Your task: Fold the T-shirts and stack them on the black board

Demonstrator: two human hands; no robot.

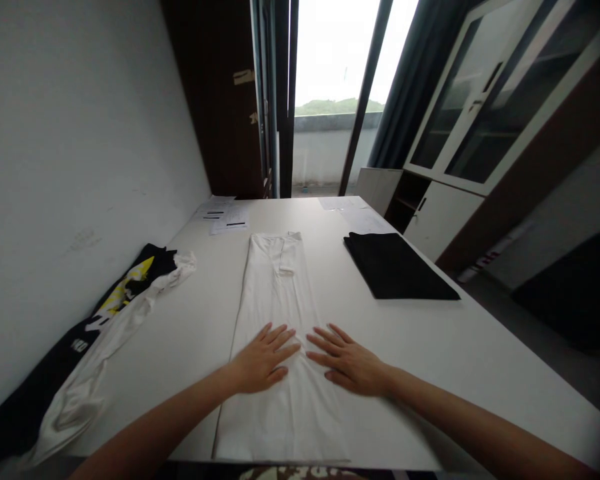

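Observation:
A white garment [275, 307], folded into a long narrow strip, lies flat on the white table [205, 293] in front of me. A short sleeve-like flap shows near its far end. My left hand [264, 360] rests flat on the left half of the cloth with its fingers spread. On the right side of the cloth lies my right hand [347, 360], palm down and fingers apart. Neither hand grips anything. Light creases run lengthwise between and below the hands.
Black folded cloth [397, 267] lies at the right. Along the left wall [95, 167] are a black garment with yellow print [125, 287] and a crumpled white cloth [110, 353]. Papers [230, 217] lie at the far left. A white cabinet [445, 213] stands beyond the right edge.

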